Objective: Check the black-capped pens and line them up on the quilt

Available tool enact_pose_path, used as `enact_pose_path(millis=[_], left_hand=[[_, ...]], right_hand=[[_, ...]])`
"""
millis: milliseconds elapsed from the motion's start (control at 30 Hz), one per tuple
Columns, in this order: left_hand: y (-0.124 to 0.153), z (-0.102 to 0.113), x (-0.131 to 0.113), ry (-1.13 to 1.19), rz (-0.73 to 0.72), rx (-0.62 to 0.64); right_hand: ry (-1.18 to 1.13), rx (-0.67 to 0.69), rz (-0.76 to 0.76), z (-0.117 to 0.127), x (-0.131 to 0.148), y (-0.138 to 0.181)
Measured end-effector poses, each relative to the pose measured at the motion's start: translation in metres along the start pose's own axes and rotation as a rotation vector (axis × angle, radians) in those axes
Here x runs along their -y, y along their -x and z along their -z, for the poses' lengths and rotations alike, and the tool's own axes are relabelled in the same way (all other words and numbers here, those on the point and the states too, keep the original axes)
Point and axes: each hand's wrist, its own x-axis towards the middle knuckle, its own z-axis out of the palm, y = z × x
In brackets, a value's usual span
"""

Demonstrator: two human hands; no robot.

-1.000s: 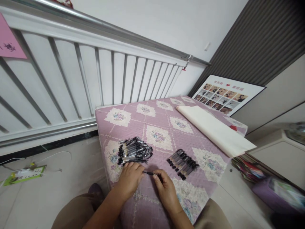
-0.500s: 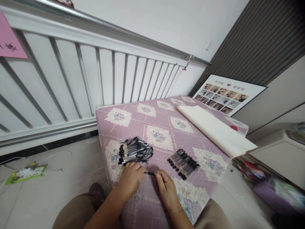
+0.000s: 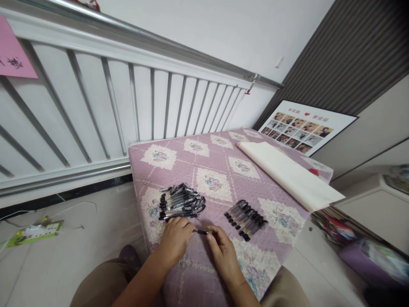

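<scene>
A pink note (image 3: 12,59) hangs at far left on a white radiator (image 3: 96,106). A power strip (image 3: 33,232) lies on the floor below, well apart from the work. On the purple quilted cover (image 3: 217,170), a loose heap (image 3: 180,202) of black-capped pens lies crisscrossed just beyond the left hand (image 3: 175,241), so close that the knuckles almost touch the nearest barrels. That hand is curled shut, its fingers closed over one end of a single pen (image 3: 201,232), which spans the small gap between the two hands just above the cover. The right hand (image 3: 222,251) pinches the pen's other end between thumb and forefinger, the remaining fingers folded. Held at both ends this way, the pen lies level and steady, though the grip hides which end carries the cap. To the right, near that hand but not touching it, a row (image 3: 246,219) of pens lies side by side with caps aligned, a tidy set apart from the heap. Farther right a cream roll (image 3: 287,172) rests diagonally across the cover's far corner, and a photo board (image 3: 303,128) leans against the dark wall behind it.
</scene>
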Motion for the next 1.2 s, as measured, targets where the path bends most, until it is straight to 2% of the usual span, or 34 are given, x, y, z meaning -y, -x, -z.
enact_pose_path(millis=[267,433,600,1200], left_hand=[[0.0005,-0.0017,0.0013,0.005,-0.008,-0.009],[0.0004,-0.0006,0.0008,0.002,-0.002,-0.012],[0.0003,0.0,0.0003,0.009,0.001,-0.007],[0.0004,0.0011,-0.0003,0.002,0.004,0.001]], right_hand=[[0.066,0.028,-0.006,0.0001,0.0008,-0.0002],[0.004,0.004,-0.004,-0.0005,0.001,-0.0003],[0.073,0.022,-0.02,-0.0005,-0.0002,-0.0001],[0.035,0.02,-0.006,-0.0008,0.0029,-0.0006]])
